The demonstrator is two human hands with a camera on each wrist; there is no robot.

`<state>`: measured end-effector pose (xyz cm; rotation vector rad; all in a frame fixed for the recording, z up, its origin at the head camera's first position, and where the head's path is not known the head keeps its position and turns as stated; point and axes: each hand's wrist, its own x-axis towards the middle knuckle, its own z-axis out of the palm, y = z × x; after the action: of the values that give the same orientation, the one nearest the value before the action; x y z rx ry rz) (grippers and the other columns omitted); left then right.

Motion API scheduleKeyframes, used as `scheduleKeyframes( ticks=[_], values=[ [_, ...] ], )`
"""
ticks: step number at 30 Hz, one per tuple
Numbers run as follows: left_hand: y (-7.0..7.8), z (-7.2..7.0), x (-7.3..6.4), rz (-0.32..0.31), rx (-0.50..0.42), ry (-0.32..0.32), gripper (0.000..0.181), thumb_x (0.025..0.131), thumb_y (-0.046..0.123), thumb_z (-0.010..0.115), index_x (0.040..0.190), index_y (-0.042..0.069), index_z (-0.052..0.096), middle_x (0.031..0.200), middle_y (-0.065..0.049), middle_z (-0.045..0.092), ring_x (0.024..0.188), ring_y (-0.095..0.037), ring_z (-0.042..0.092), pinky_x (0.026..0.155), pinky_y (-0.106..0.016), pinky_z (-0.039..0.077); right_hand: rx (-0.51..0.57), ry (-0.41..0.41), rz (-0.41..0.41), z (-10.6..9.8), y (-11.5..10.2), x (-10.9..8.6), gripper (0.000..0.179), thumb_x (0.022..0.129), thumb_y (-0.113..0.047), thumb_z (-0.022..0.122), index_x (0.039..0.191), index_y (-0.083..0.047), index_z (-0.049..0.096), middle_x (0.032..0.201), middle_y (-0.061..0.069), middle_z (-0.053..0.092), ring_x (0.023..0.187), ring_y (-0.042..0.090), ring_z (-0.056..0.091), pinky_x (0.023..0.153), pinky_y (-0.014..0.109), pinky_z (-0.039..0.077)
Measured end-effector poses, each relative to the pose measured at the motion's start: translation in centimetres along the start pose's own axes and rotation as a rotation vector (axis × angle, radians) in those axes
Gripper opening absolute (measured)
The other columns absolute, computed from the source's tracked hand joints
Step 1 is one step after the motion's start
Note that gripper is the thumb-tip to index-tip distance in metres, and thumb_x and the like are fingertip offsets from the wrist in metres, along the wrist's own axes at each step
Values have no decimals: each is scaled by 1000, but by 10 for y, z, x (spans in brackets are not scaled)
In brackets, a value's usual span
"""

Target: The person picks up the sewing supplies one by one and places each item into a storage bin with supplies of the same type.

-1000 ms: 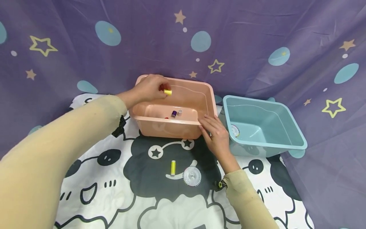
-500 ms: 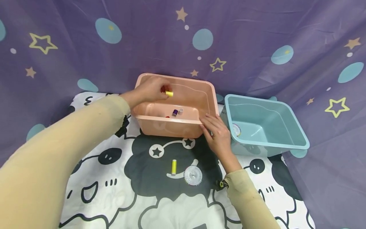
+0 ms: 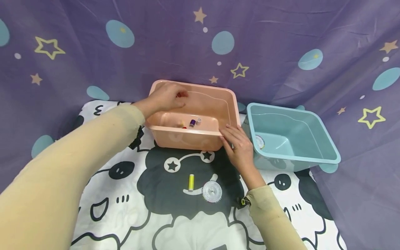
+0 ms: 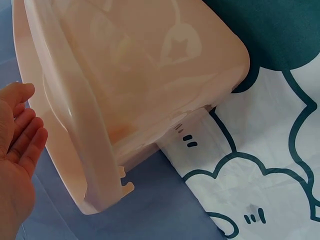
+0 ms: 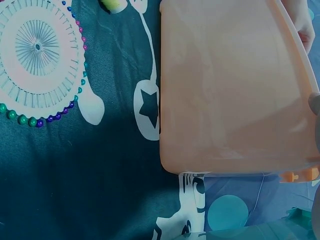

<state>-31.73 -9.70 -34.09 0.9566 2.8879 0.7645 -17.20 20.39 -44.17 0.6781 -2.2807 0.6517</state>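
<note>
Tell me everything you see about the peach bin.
The peach bin is an open-topped rectangular tub with rounded corners and rim, apparently glossy plastic. It stands upright on the patterned cloth, before the purple curtain and left of the blue bin. Inside show a purple spool, a white item, a red item and a blurred yellowish item. The right grip holds the rim at its near right corner; the left grip is over its left end, contact unclear.

Pale yellow sleeves (image 3: 81, 152) are worn, the hands (image 3: 168, 98) left bare. Black pieces (image 3: 136, 139), possibly straps, are seen at the cuffs (image 3: 261, 195).
</note>
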Motion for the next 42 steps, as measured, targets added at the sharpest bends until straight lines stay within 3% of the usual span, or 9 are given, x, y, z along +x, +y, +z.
scheduleKeyframes(
  ticks=[12, 18, 30, 42],
  values=[
    [5, -5, -7, 59, -33, 54, 29, 93, 12, 80, 121, 1, 77, 114, -15, 76, 103, -30, 69, 95, -46, 56, -1, 17, -4, 0, 0, -1, 32, 97, -12, 78, 129, -6, 78, 126, 13, 77, 127, 33, 69, 118, 58, 42],
    [12, -13, -17, 88, -33, 50, 28, 94, 13, 78, 121, 4, 77, 115, -13, 77, 105, -28, 70, 96, -46, 56, 12, 17, -18, 0, 0, 0, 29, 99, -13, 76, 127, -3, 78, 125, 15, 77, 126, 34, 69, 118, 59, 42],
    [27, -27, -53, 189, -30, 42, 27, 90, 12, 83, 115, 4, 79, 113, -10, 77, 104, -30, 70, 95, -49, 57, 13, 10, 1, -1, -2, -1, 30, 98, -12, 77, 126, -3, 78, 125, 16, 77, 126, 35, 69, 121, 55, 40],
    [35, -23, -91, 205, -31, 53, 31, 86, 20, 89, 113, 9, 78, 111, -4, 76, 102, -23, 67, 94, -45, 52, 11, 2, -9, -2, -2, -1, 29, 101, -13, 74, 128, -4, 78, 126, 15, 76, 127, 34, 69, 120, 56, 41]
  ],
)
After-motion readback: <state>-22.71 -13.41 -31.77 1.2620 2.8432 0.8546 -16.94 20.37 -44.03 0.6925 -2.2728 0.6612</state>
